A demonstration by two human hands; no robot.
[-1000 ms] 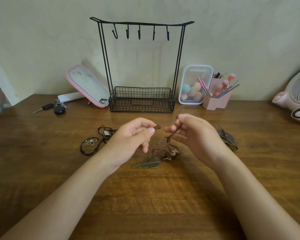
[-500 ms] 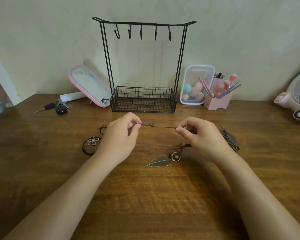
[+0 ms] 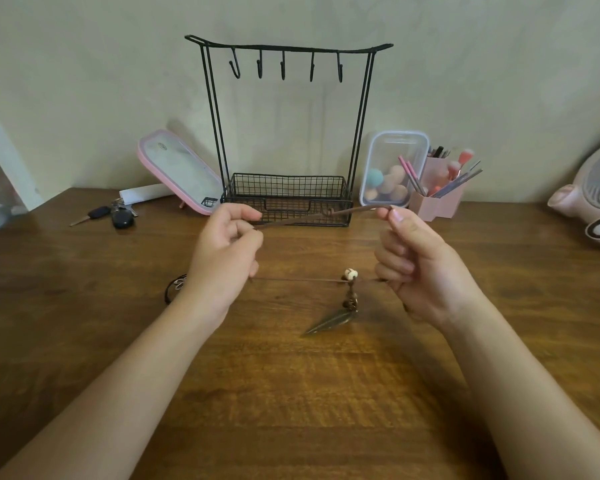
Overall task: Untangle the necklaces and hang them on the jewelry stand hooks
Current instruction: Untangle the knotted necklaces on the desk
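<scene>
Brown cord necklace with bronze leaf pendant (image 3: 330, 213) is stretching taut in front of the black wire jewelry stand (image 3: 284, 187). Left hand (image 3: 222, 258) and right hand (image 3: 420, 268), held apart, are each pinching the cord; pendant is hanging between them.

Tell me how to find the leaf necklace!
Find the tall black wire stand by the wall. In front of it, the left hand and right hand stretch a brown cord. It alone carries a pale bead and a metal leaf; the black cord lying nearby doesn't.
</scene>
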